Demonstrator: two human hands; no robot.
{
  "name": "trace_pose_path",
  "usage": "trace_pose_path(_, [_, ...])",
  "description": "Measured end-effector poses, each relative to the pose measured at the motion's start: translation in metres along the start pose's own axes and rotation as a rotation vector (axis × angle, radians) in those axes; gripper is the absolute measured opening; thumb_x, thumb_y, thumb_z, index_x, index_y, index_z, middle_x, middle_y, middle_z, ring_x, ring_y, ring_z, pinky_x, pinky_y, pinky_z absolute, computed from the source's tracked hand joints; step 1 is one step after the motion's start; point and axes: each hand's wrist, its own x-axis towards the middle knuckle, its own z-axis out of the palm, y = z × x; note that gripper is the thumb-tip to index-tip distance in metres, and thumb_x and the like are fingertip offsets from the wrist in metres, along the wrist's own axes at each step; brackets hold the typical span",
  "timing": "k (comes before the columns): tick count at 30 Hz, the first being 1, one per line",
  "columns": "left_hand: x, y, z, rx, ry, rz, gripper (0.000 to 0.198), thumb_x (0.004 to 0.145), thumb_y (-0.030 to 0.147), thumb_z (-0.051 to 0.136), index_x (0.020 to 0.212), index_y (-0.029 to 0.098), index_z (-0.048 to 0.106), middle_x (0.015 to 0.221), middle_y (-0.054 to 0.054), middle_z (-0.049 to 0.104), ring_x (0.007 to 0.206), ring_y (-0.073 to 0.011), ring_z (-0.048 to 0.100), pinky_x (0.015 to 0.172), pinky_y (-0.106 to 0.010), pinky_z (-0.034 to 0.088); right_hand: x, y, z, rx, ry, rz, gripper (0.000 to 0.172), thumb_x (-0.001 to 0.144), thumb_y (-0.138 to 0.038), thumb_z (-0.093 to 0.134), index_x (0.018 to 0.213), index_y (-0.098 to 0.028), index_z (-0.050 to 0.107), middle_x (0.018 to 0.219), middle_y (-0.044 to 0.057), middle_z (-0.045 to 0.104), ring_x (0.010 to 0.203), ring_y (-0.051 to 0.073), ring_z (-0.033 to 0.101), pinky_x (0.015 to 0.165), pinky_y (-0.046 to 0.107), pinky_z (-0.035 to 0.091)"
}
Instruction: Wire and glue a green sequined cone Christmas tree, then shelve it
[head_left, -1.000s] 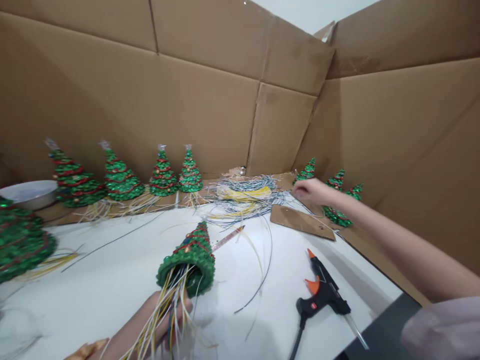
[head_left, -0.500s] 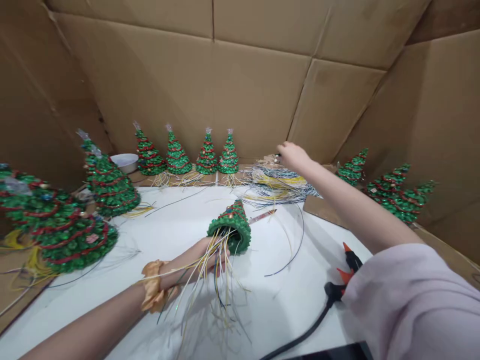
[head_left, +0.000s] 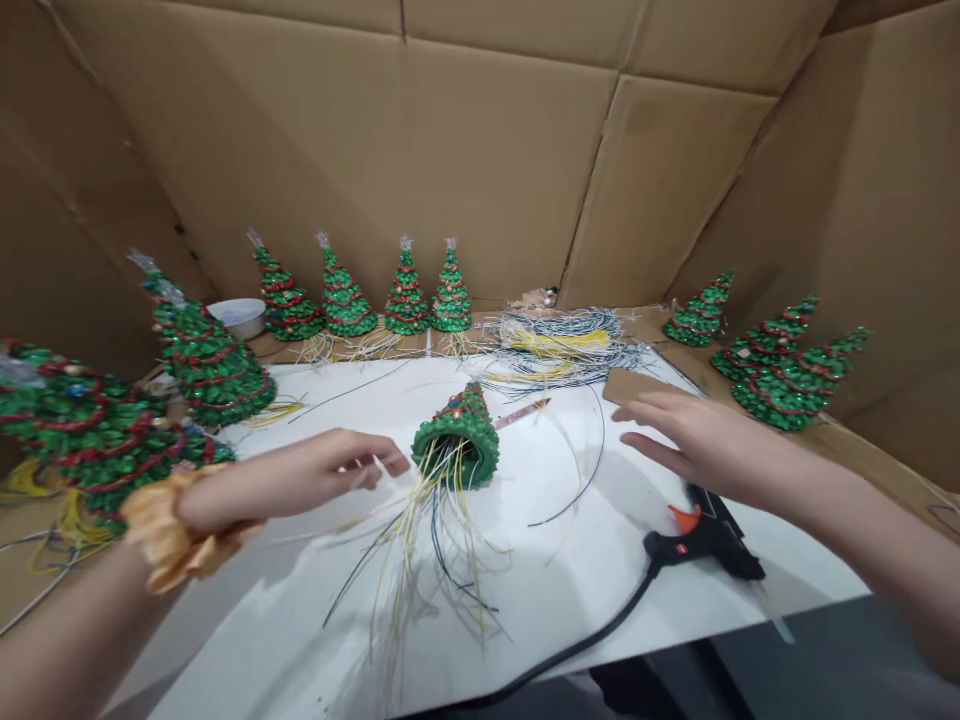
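Note:
In the middle of the white tabletop, a small green Christmas tree ornament (head_left: 466, 432) lies on its side, its hollow base facing me. Yellow, white and dark wires (head_left: 420, 530) spill out of the base onto the table. My left hand (head_left: 352, 462) is just left of the tree, holding nothing, its fingers loosely bent and apart. Over the right side hovers my right hand (head_left: 675, 430), empty with thumb and fingers spread. Below it lies a black glue gun (head_left: 712, 540) with an orange trigger, partly hidden by the hand and forearm.
Several decorated trees (head_left: 349, 295) stand along the back, with more at left and right. A heap of cut wires (head_left: 562, 345) lies at the back, near a white bowl (head_left: 241, 316) and a cardboard piece (head_left: 637, 385). A black cord (head_left: 600, 635) crosses the front. Cardboard walls (head_left: 510, 180) enclose the table.
My left hand has let go of the tree and moved left. My right hand has come back from the small pile at the rear to above the glue gun. The tree stays lying down.

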Motion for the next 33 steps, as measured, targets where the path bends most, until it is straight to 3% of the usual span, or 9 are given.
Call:
trace_pose_path(3, [0.000, 0.007, -0.017, 0.228, 0.327, -0.030, 0.031, 0.082, 0.044, 0.040, 0.083, 0.024, 0.064, 0.076, -0.001, 0.065, 0.064, -0.0169, 0.058, 0.053, -0.022, 0.041, -0.043, -0.002, 0.018, 0.080, 0.038, 0.069, 0.032, 0.091, -0.034, 0.031, 0.096, -0.017, 0.058, 0.096, 0.009, 0.066, 0.068, 0.017, 0.065, 0.058, 0.027, 0.050])
trace_pose_path(5, [0.009, 0.019, -0.017, 0.287, 0.461, -0.009, 0.032, 0.082, 0.049, 0.042, 0.088, 0.025, 0.062, 0.081, -0.001, 0.065, 0.065, -0.0169, 0.059, 0.056, -0.023, 0.043, -0.068, -0.012, 0.038, 0.081, -0.004, 0.127, 0.033, 0.091, -0.034, 0.030, 0.104, -0.019, 0.057, 0.105, 0.009, 0.064, 0.062, 0.015, 0.065, 0.053, 0.026, 0.051])
trace_pose_path(9, [0.038, 0.044, 0.010, 0.488, 0.366, 0.015, 0.042, 0.078, 0.040, 0.055, 0.115, 0.021, 0.048, 0.112, -0.007, 0.057, 0.090, -0.0228, 0.059, 0.076, -0.032, 0.047, -0.100, -0.033, 0.080, -0.078, -0.002, 0.328, 0.041, 0.088, -0.037, 0.029, 0.115, -0.019, 0.054, 0.119, 0.013, 0.058, 0.046, 0.016, 0.062, 0.037, 0.031, 0.048])
trace_pose_path(13, [0.060, 0.056, 0.038, 0.670, 0.356, -0.047, 0.052, 0.082, 0.029, 0.051, 0.128, 0.015, 0.033, 0.126, -0.012, 0.047, 0.101, -0.0263, 0.056, 0.078, -0.036, 0.048, -0.112, -0.040, 0.098, -0.093, 0.041, 0.431, 0.042, 0.089, -0.040, 0.029, 0.112, -0.018, 0.057, 0.120, 0.012, 0.058, 0.070, 0.021, 0.068, 0.041, 0.028, 0.051])
trace_pose_path(19, [0.070, 0.063, 0.047, 0.744, 0.452, -0.203, 0.047, 0.081, 0.018, 0.047, 0.127, 0.018, 0.034, 0.123, -0.007, 0.051, 0.096, -0.0257, 0.058, 0.069, -0.036, 0.050, -0.115, -0.034, 0.110, -0.014, 0.178, 0.377, 0.037, 0.088, -0.039, 0.034, 0.106, -0.015, 0.057, 0.124, 0.015, 0.051, 0.096, 0.025, 0.061, 0.060, 0.030, 0.056])
trace_pose_path(23, [0.070, 0.054, 0.050, 0.744, 0.508, -0.235, 0.037, 0.081, 0.017, 0.044, 0.117, 0.019, 0.043, 0.117, -0.004, 0.057, 0.090, -0.0256, 0.061, 0.064, -0.037, 0.049, -0.115, -0.023, 0.122, -0.006, 0.227, 0.373, 0.033, 0.087, -0.029, 0.033, 0.106, -0.016, 0.056, 0.118, 0.016, 0.052, 0.096, 0.026, 0.060, 0.070, 0.037, 0.055])
trace_pose_path(26, [0.070, 0.037, 0.049, 0.678, 0.557, -0.210, 0.036, 0.080, 0.017, 0.041, 0.116, 0.019, 0.044, 0.116, -0.004, 0.058, 0.094, -0.0252, 0.060, 0.069, -0.036, 0.048, -0.110, -0.016, 0.124, 0.017, 0.203, 0.376, 0.031, 0.085, -0.027, 0.036, 0.107, -0.017, 0.056, 0.118, 0.015, 0.052, 0.096, 0.026, 0.059, 0.072, 0.039, 0.054])
trace_pose_path(33, [0.066, 0.002, 0.047, 0.276, 0.728, -0.192, 0.037, 0.078, 0.020, 0.042, 0.115, 0.021, 0.048, 0.108, -0.003, 0.061, 0.099, -0.0210, 0.057, 0.086, -0.029, 0.042, -0.096, -0.006, 0.114, 0.151, 0.117, 0.340, 0.035, 0.085, -0.033, 0.042, 0.116, -0.020, 0.052, 0.123, 0.011, 0.051, 0.105, 0.025, 0.056, 0.078, 0.037, 0.053])
